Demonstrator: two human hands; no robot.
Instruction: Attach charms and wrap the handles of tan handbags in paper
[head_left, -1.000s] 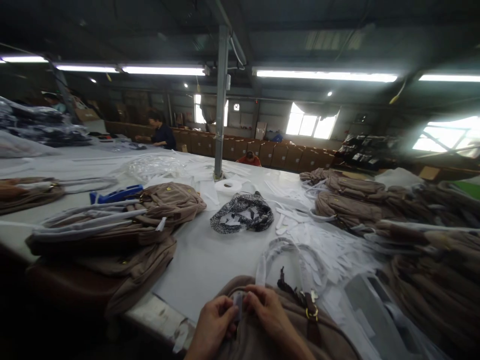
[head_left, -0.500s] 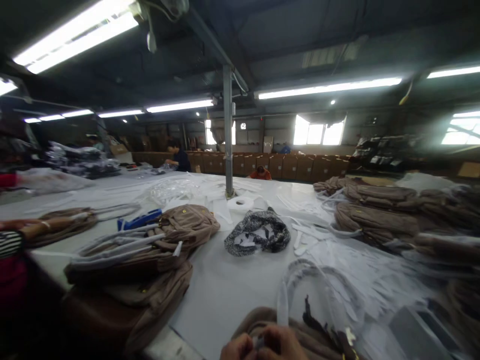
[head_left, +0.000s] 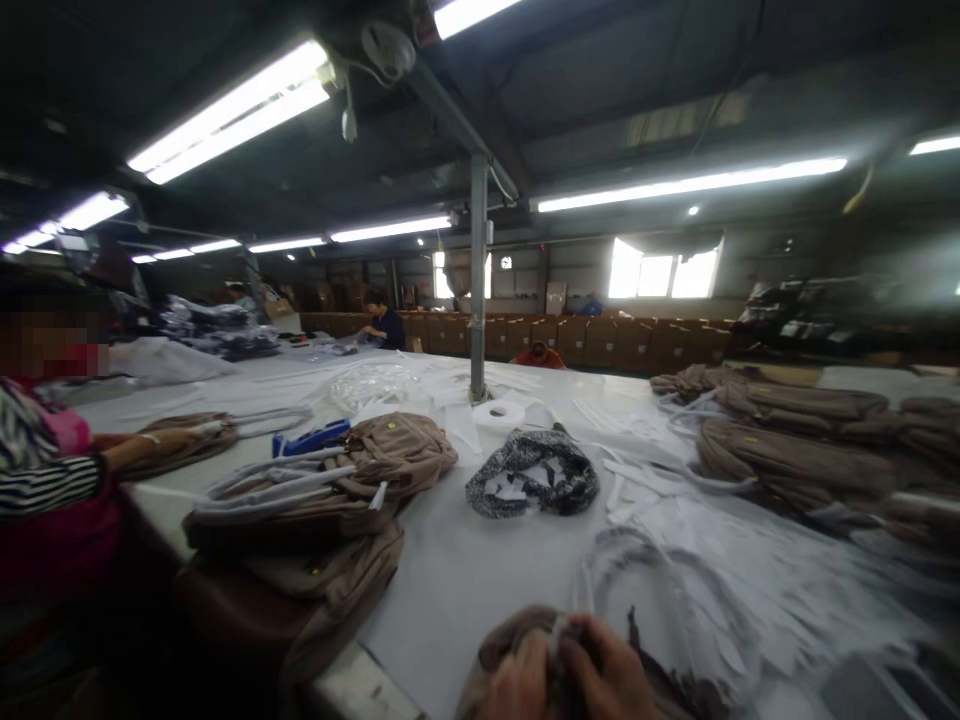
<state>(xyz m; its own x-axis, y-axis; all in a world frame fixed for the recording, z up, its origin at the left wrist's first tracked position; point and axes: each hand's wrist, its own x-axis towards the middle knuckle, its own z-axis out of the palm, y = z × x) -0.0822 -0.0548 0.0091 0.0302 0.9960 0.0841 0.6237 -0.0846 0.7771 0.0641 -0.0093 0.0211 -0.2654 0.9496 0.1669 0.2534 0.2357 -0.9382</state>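
At the bottom middle, a brown fabric bag (head_left: 491, 650) lies on the white table, partly cut off by the lower edge. My left hand (head_left: 523, 685) is closed over it, fingertips bent around a small white strip (head_left: 557, 632). From the other side my right hand (head_left: 611, 665) pinches the same strip, its thumb and fingers pressed together. Just beyond are the bag's looped handles (head_left: 600, 560), wrapped in pale, thin material. A dark strap or cord (head_left: 646, 640) sticks up beside my right hand. My palms hide much of the bag.
A stack of brown bags (head_left: 405, 450) with a blue tool (head_left: 311, 440) stands left. Ahead lie a black-and-white cloth ring (head_left: 480, 490) with white scraps and a white roll (head_left: 500, 414). White strips and more bags (head_left: 795, 455) cover the right. A co-worker's arm (head_left: 127, 455) works at far left.
The view has turned left, showing more of the co-worker. My hands have come a little higher and further apart on the bag, with the white strip still between the fingers.
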